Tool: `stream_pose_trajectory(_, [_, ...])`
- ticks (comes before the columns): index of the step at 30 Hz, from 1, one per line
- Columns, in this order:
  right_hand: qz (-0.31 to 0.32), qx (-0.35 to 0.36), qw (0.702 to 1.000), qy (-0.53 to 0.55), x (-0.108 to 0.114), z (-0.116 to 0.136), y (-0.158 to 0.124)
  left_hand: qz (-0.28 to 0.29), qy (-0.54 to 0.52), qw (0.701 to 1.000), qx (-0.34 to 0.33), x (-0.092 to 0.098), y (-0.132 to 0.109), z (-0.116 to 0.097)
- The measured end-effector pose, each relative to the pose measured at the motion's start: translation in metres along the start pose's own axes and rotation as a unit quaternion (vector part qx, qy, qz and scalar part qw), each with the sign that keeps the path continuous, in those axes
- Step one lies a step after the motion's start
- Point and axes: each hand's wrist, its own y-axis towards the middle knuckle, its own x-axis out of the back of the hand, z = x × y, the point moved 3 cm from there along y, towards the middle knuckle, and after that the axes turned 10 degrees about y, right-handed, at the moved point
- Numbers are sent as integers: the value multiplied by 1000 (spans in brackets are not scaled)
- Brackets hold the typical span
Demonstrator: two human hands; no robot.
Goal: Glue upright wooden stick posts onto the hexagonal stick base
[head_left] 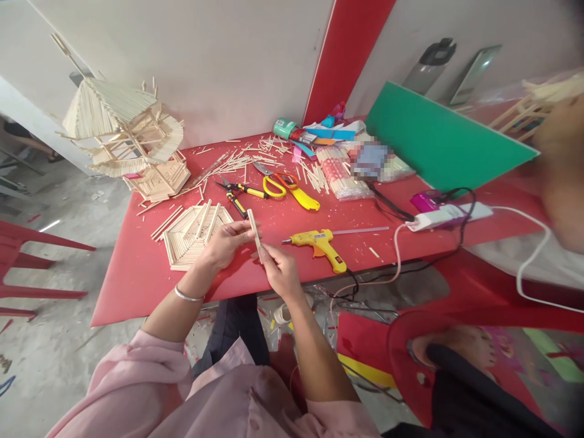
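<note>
Between my two hands stands a short bundle of pale wooden sticks (253, 227), held upright above the table's front edge. My right hand (281, 271) pinches its lower end between thumb and fingers. The fingertips of my left hand (228, 242) close on it from the left side. Just beyond my left wrist lies a polygon-shaped panel of glued sticks (182, 238), with a few loose sticks on top. A yellow hot glue gun (322, 243) rests to the right of my right hand, its nozzle pointing left.
Pliers (241, 190) and yellow-handled scissors (292, 188) lie behind my hands. A stick-built pagoda model (132, 134) stands at the left. Scattered sticks (246, 159), a bagged stick bundle (340, 170), a green board (438, 137) and a power strip (449, 216) with cables occupy the back and right.
</note>
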Motion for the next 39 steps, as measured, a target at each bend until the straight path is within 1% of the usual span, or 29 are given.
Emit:
stream_pose_trajectory(5, [14,-33,999,41,0,-1,-1,-24,-28,999,-14,1,0,-3])
stream_pose_trajectory(12, [9,-16,1000,22,1,-2,-1,-2,-65,998,2,-2,-4,-9])
stream_pose_trajectory(14, [-8,-11,1000,20,2,-2,-1,-4,-71,997,2,-1,-4,-10])
stream_pose_trajectory(16, [-38,-12,999,19,3,-4,-1,-8,-72,997,0,0,-4,-10])
stream_pose_trajectory(19, [-71,-5,997,-4,5,-7,-2,-13,-66,998,0,2,-3,-9])
stream_pose_trajectory(22, [-58,12,998,-27,5,-10,-1,-13,-57,998,-1,3,-2,-7])
stream_pose_trajectory(24, [-42,20,999,-23,4,-10,-1,-12,-56,998,-2,3,-2,-6])
stream_pose_trajectory(28, [-32,29,999,-18,3,-9,-1,-11,-56,998,-6,3,-1,-5])
stream_pose_trajectory(35, [-2,64,994,-94,-2,-5,0,7,-71,997,16,1,-1,-3])
stream_pose_trajectory(37, [-1,63,992,-108,-2,-4,-1,-6,-77,997,13,2,0,-3])
stream_pose_trajectory(39, [-2,56,992,-111,-2,-4,-2,-38,-86,996,-8,4,1,-4])
